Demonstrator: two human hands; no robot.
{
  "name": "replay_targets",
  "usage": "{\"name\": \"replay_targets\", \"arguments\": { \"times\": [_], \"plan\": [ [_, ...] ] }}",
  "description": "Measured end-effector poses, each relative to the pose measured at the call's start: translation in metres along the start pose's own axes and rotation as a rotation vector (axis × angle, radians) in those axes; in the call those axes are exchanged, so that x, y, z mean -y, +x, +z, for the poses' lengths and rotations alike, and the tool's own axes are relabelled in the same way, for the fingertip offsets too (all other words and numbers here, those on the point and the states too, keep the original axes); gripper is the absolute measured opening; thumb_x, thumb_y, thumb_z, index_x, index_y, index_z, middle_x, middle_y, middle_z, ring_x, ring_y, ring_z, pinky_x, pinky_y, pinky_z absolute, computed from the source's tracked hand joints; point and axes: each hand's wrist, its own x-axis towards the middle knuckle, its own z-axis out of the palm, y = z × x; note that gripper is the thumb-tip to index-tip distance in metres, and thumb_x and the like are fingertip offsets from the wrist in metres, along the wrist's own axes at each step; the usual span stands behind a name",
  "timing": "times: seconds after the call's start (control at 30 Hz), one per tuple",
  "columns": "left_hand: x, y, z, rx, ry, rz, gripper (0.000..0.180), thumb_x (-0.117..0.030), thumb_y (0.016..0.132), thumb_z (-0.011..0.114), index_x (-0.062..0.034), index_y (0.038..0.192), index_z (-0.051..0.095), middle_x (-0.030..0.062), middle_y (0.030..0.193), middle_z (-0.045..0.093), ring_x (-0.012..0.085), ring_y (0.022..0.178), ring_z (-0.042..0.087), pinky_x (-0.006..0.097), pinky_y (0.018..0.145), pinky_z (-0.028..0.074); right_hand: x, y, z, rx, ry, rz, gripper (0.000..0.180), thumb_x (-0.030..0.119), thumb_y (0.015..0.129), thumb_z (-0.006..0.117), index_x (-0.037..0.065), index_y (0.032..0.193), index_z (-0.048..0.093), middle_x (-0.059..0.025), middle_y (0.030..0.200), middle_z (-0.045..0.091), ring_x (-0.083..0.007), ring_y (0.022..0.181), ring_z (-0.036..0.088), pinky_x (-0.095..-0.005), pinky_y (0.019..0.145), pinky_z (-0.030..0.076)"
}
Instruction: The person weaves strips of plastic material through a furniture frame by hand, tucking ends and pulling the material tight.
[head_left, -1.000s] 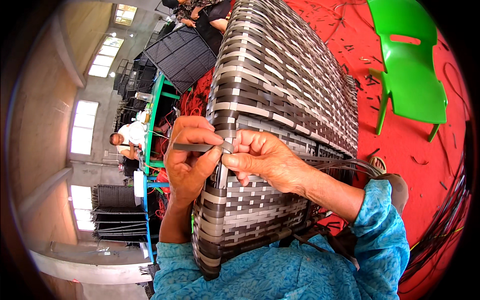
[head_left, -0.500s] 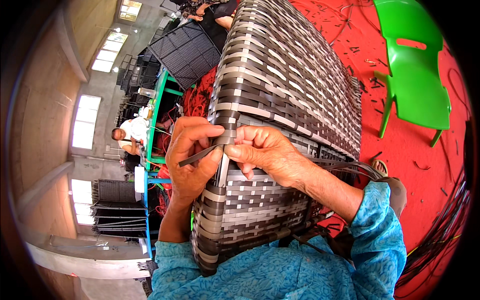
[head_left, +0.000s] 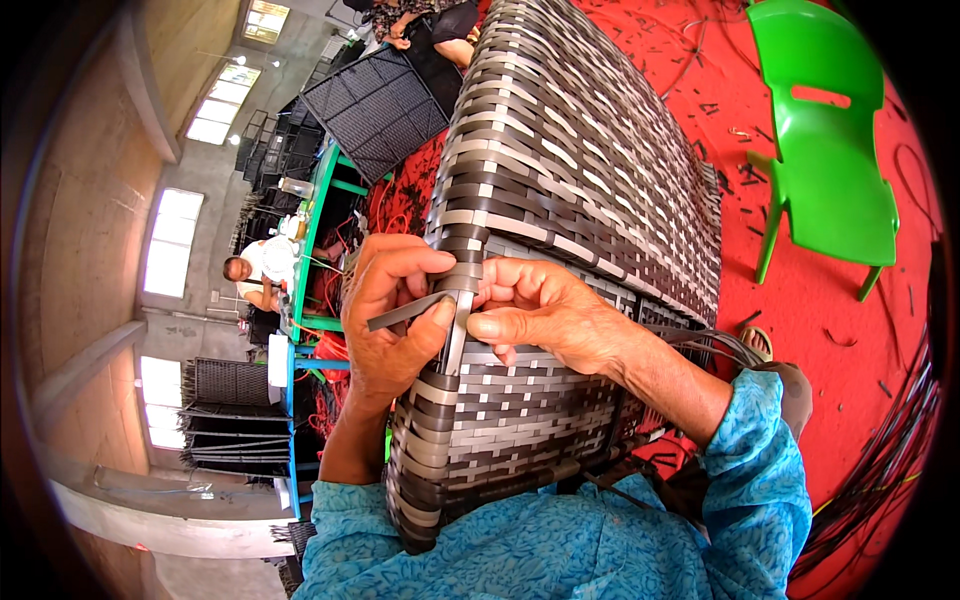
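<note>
A large wicker furniture piece (head_left: 590, 130), woven from dark brown, grey and pale flat strips, leans in front of me. Strips wrap around its edge rail, leaving a bare metal-looking stretch (head_left: 457, 335) by my hands. To the left of that rail, my left hand (head_left: 385, 320) pinches a flat grey-brown strip (head_left: 400, 314), whose loose end points left. Its index fingertip rests against the wrapped part above. My right hand (head_left: 560, 315) is on the other side of the rail with curled fingers, thumb close to the bare stretch; what lies between those fingers is hidden.
A green plastic chair (head_left: 835, 160) stands on the red floor covering (head_left: 690, 60), among strip scraps. Long dark strips (head_left: 880, 480) lie at lower right. Left are a green-framed table (head_left: 322, 200), a dark woven panel (head_left: 375, 110), stacked panels (head_left: 232, 415) and a seated person (head_left: 262, 268).
My right thumb has drawn slightly right, away from the rail, uncovering more of it. The wicker piece and both hands sit a little farther right in view.
</note>
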Motion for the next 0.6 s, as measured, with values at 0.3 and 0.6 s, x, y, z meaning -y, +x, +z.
{"name": "replay_targets", "arguments": {
  "times": [0.3, 0.6],
  "plan": [
    [-0.002, -0.003, 0.004, -0.01, -0.297, -0.057, 0.038, -0.004, 0.072, 0.063, -0.0003, 0.105, 0.044, 0.0041, 0.095, 0.039, 0.0067, 0.073, 0.037, 0.02, 0.067, 0.036, 0.003, -0.001, 0.003, -0.005, -0.038, 0.016, 0.022, 0.021, 0.084, 0.06, 0.005, 0.098, 0.054, 0.0009, 0.082, 0.055, -0.0051, 0.065, 0.049, -0.0196, 0.057, 0.042],
    [-0.003, -0.006, 0.0, -0.073, -0.125, -0.005, 0.033, -0.027, 0.065, 0.077, -0.0054, 0.084, 0.061, 0.0055, 0.092, 0.05, 0.005, 0.067, 0.042, 0.017, 0.055, 0.034, 0.005, -0.003, 0.014, -0.146, -0.003, 0.083, 0.027, 0.035, 0.089, 0.049, 0.009, 0.086, 0.052, 0.0039, 0.063, 0.05, -0.003, 0.055, 0.046, -0.0162, 0.052, 0.038]
  ]
}}
